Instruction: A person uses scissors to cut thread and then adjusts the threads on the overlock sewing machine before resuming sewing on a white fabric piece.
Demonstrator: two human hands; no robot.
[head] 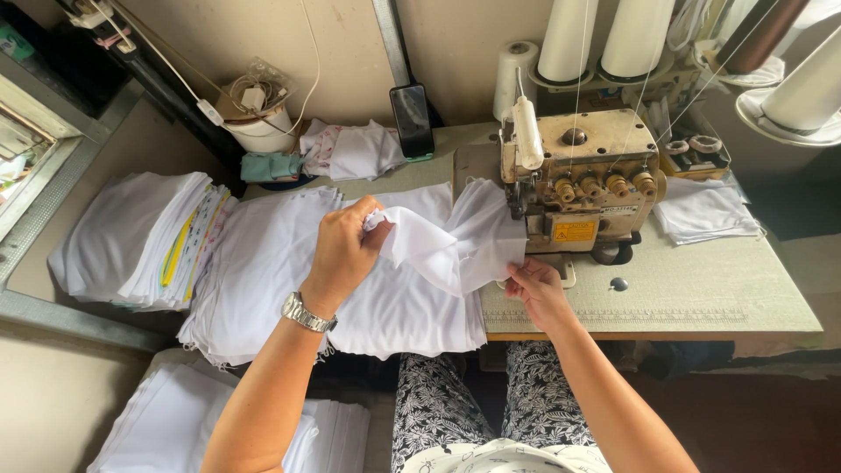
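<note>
— Both hands are on one white fabric piece (447, 241): left hand (344, 250) pinches its upper edge, lifted; right hand (536, 287) grips the lower corner by the tabletop (701, 285) edge.

— Where does the cloth run?

— Up toward the overlock sewing machine (583, 180), above a white fabric stack (263, 263). Further left sits another folded pile (131, 236); behind, a phone (412, 118) leans on the wall, thread cones (604, 35) above.

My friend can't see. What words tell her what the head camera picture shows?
A person's left hand and right hand hold up a piece of white cloth in front of a sewing machine. Stacks of white cloth lie on the table to the left.
</note>
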